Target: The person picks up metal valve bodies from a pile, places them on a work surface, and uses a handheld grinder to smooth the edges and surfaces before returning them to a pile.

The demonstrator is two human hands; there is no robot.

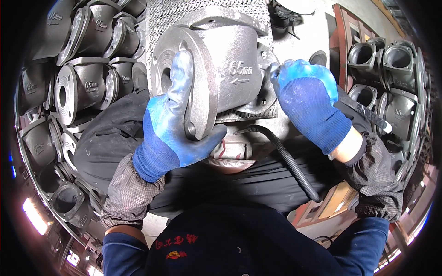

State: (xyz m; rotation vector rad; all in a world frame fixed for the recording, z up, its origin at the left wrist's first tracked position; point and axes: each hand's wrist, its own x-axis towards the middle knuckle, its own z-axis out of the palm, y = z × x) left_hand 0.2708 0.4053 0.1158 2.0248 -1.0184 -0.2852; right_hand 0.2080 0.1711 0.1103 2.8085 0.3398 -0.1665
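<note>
A grey cast-iron valve body [237, 60] with round flanges and raised lettering sits in front of me on a mesh-topped surface. My left hand [177, 108], in a blue coated glove, grips its left flange [202, 87], the thumb and fingers on either side of the rim. Beside the right flange [264, 99] is my right hand [306, 83], gloved alike and closed in a fist. A long dark bar [366, 110] with a pale end runs out from the little-finger side of that fist. Its other end is hidden, and whether the fist touches the flange is unclear.
Similar castings [83, 87] stand stacked along my left, and more [398, 60] fill a rack on the right. A dark corrugated hose [290, 161] crosses my lap. The mesh surface [161, 11] shows behind the casting. A reddish metal frame [340, 37] stands at the far right.
</note>
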